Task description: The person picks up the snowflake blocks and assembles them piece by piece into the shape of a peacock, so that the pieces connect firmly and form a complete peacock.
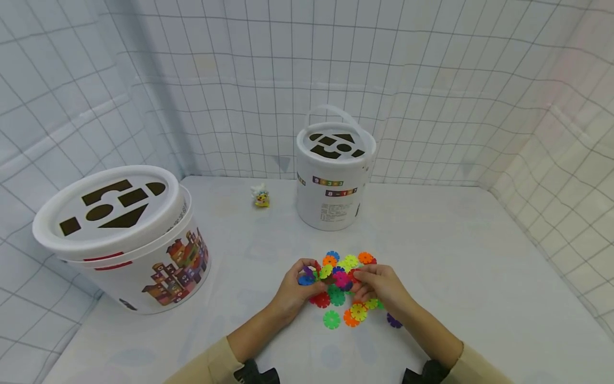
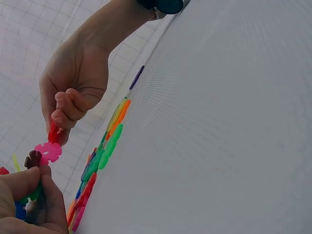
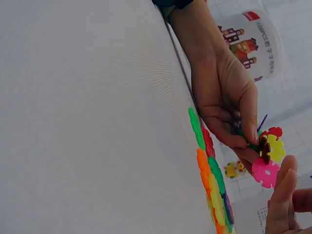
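Observation:
Between both hands hangs a chain of joined plastic snowflake discs in blue, green, yellow, brown and pink. My left hand (image 1: 293, 292) grips its left end, with thumb and index finger pinching near the brown disc (image 2: 33, 159). From that grip the pink disc (image 2: 48, 152) sticks out toward the right hand. A red disc (image 2: 53, 131) is pinched in my right hand (image 1: 385, 287), its edge meeting the pink one. Under the hands, loose discs lie on the white table: a light green disc (image 1: 331, 320), a yellow disc (image 1: 358, 312), a purple disc (image 1: 394, 320) and several others.
A large white lidded bucket (image 1: 115, 282) stands at the left. Behind the discs is a smaller white bucket (image 1: 307, 197) with a raised handle. A small yellow-and-white toy figure (image 1: 261, 198) sits left of it. Grid-patterned cloth walls (image 1: 431, 80) enclose the table (image 1: 479, 266).

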### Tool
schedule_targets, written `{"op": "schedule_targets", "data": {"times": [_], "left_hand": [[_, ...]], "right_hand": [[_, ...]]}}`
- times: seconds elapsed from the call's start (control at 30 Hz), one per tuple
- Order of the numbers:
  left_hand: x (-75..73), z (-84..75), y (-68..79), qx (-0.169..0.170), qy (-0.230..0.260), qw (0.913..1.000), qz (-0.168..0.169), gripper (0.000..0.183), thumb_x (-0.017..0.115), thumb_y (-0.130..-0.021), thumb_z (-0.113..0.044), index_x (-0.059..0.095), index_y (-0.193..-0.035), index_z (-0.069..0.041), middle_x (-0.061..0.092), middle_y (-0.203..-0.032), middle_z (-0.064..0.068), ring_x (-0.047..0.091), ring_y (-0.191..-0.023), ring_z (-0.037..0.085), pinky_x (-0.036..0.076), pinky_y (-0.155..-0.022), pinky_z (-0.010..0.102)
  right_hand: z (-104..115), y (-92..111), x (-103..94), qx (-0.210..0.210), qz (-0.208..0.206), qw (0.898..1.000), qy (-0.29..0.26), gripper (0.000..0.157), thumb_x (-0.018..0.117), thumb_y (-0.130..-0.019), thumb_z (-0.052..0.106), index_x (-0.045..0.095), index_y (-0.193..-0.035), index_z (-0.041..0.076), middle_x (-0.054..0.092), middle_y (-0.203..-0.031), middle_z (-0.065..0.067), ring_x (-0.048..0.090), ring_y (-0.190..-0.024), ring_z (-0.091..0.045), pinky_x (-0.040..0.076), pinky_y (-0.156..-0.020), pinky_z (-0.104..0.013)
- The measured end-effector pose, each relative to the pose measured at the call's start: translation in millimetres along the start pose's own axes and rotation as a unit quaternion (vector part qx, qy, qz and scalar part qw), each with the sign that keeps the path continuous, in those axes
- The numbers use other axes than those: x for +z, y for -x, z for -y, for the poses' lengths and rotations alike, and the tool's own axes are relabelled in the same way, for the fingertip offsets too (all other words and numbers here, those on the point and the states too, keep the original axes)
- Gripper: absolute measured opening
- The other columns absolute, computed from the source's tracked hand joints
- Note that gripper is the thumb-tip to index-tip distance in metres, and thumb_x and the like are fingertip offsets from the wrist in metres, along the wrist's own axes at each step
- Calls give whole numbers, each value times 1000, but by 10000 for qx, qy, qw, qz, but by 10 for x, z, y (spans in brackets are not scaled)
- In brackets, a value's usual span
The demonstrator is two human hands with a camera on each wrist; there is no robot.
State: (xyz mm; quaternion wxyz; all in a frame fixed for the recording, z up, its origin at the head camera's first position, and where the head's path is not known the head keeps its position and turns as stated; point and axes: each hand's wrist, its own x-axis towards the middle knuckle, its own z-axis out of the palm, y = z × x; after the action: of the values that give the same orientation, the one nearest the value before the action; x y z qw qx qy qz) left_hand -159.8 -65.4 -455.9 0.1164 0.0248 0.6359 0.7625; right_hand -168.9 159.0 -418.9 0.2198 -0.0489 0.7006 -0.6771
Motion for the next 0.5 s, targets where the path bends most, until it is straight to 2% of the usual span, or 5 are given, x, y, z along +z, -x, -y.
{"op": "schedule_targets", "data": {"times": [0.23, 0.3, 0.5], "left_hand": [[18, -19, 4, 50, 57, 9999, -126, 46, 69, -84, 9, 45, -122, 1, 41, -114, 14, 59, -95, 21, 55, -80, 25], [19, -17, 3, 53, 1, 9999, -138, 46, 70, -83, 8, 46, -121, 1, 42, -113, 14, 60, -93, 22, 55, -80, 25], [16, 7, 0, 161, -629, 9977, -170, 44, 72, -84, 3, 48, -121, -2, 47, -117, 12, 46, -116, 29, 52, -90, 31]], "right_hand": [[-22, -6, 20, 159, 28, 9992, -377, 26, 54, -100, 12, 60, -99, -13, 64, -67, -2, 60, -53, -8, 53, -58, -18], [-27, -6, 32, 180, 71, 9987, -473, 26, 53, -100, 11, 60, -100, -14, 63, -66, -2, 59, -51, -8, 52, -57, -17], [-45, 8, 109, 235, -78, 9985, -498, 29, 49, -101, 10, 58, -109, -16, 59, -64, -1, 52, -47, -6, 48, -52, -15]]}}
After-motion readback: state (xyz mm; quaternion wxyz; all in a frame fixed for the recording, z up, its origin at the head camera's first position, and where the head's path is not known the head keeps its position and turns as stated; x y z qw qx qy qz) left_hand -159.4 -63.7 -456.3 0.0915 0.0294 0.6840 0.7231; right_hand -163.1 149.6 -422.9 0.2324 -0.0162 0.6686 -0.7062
